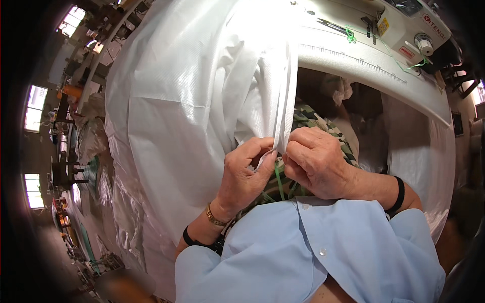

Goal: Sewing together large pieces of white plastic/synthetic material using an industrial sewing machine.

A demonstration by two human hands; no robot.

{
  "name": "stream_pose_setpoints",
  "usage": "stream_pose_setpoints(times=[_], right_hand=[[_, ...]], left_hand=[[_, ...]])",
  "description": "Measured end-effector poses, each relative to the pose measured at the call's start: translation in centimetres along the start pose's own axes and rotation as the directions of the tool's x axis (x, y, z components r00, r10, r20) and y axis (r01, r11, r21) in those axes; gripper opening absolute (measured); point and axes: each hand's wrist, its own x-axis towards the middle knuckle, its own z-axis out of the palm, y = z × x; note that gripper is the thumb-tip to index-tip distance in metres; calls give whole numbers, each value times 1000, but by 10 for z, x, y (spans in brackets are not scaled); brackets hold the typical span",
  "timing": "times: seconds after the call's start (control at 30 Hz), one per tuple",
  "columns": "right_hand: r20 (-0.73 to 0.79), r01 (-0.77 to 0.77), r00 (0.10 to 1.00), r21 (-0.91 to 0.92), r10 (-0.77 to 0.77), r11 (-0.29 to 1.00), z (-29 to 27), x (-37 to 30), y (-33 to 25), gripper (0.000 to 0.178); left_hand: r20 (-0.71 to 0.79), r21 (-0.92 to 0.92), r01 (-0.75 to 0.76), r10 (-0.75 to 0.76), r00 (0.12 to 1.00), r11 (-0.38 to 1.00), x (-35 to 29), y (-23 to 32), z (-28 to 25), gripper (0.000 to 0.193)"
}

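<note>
From here I see glossy, finely woven plastic-looking white sheeting (172,126) on the left, a smooth, painted-looking machine bed (348,68) far right, and a matt cloth shirt (353,242) near.

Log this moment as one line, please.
left hand: pinching white sheet edge | right hand: pinching same edge | sheet: loosely bunched | upper right: white machine

Left grip (241,174) and right grip (319,160) nearly meet — both pinched, forearms (373,186) angled inward.
</note>
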Motion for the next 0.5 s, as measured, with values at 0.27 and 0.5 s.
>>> stream_pose_setpoints(times=[0.27,0.5], right_hand=[[214,17,977,-102,5,995,6,7,2,20],[233,51,972,-154,-14,987,8,11,4,21]], left_hand=[[-17,65,-40,42,999,997,-4,-10,-3,13],[-2,-21,0,0,1000,1000,0,-10,-7,9]])
